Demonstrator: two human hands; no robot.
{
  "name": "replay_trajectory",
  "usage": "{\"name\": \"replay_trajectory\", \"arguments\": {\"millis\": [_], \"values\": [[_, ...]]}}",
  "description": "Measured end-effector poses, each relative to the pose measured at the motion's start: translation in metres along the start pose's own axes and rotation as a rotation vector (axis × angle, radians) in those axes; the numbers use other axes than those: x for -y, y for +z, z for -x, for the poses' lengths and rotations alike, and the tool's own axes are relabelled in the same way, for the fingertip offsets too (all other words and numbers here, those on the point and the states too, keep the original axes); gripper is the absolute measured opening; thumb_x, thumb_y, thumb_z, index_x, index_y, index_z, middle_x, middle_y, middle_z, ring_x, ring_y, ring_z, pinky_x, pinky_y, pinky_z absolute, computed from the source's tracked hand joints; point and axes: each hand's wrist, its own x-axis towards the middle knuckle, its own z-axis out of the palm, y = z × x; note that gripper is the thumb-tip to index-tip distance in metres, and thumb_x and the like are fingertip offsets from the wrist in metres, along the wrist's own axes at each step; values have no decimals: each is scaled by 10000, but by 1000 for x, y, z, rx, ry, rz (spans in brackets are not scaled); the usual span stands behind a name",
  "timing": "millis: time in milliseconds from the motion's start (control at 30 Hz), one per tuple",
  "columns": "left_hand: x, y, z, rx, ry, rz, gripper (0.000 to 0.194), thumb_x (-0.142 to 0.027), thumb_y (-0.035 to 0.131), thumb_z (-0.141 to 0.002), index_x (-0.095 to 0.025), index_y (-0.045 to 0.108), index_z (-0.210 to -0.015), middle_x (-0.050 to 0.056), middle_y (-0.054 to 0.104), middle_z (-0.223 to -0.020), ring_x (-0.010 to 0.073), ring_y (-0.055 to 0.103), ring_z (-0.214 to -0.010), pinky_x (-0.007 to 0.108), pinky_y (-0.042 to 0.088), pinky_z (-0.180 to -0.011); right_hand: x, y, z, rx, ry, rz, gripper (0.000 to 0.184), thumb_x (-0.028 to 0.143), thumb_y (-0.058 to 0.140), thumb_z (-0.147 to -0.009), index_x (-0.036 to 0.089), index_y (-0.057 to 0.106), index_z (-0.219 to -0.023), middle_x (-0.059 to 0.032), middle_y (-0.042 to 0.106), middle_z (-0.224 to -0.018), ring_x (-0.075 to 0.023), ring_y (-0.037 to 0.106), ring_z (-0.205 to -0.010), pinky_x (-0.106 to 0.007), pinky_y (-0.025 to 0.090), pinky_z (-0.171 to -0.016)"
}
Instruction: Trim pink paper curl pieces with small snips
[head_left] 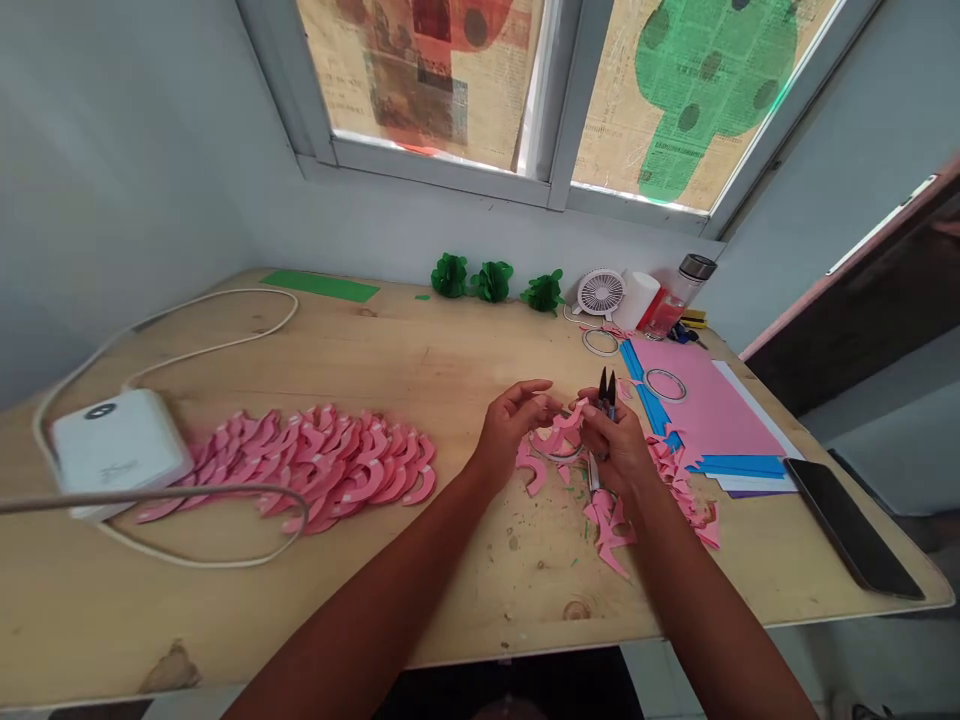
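My left hand [514, 430] is closed in a pinch, its fingertips at the left end of a curved pink paper piece [571, 418]. Across from it, my right hand [615, 445] grips a small pair of scissors [607, 388], whose dark pointed tips face away from me, slightly apart. The right fingertips also touch the paper piece. Under the hands lie a ring [559, 455], a cut pink curve [534, 472] and pink offcuts [609, 530]. To the left, many pink paper curves [352, 465] lie overlapping in rows.
A white power bank [120, 445] with a looping cable lies left. Green paper flowers [491, 282], a small fan [601, 293] and a bottle [675, 300] stand along the wall. Pink sheets [705, 400], a ring [665, 385] and a phone [851, 525] lie right.
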Motion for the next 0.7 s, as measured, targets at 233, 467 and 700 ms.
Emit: {"name": "replay_trajectory", "arguments": {"millis": [233, 467, 700], "values": [[-4, 4, 4, 46, 34, -78, 223, -269, 652, -698, -139, 606, -873, 54, 672, -788, 145, 611, -752, 240, 441, -662, 1, 1, 1, 51, 29, -31, 237, 246, 694, -666, 181, 596, -873, 119, 279, -452, -14, 166, -345, -187, 128, -361], [-3, 6, 5, 136, 103, -189, 358, -250, 685, -664, -159, 554, -984, 24, 625, -762, 133, 590, -720, 239, 435, -647, 1, 1, 1, 49, 26, -39, 222, 242, 687, -680, 176, 597, -872, 110, 341, -457, -13, 180, -344, -187, 127, -361], [-2, 10, 7, 164, 175, -346, 343, -188, 667, -659, -156, 553, -981, 11, 589, -735, 118, 568, -702, 226, 431, -630, 2, 3, 1, 20, 25, -3, 262, 273, 723, -634, 170, 600, -841, 113, 318, -456, -14, 190, -342, -187, 133, -346]]}}
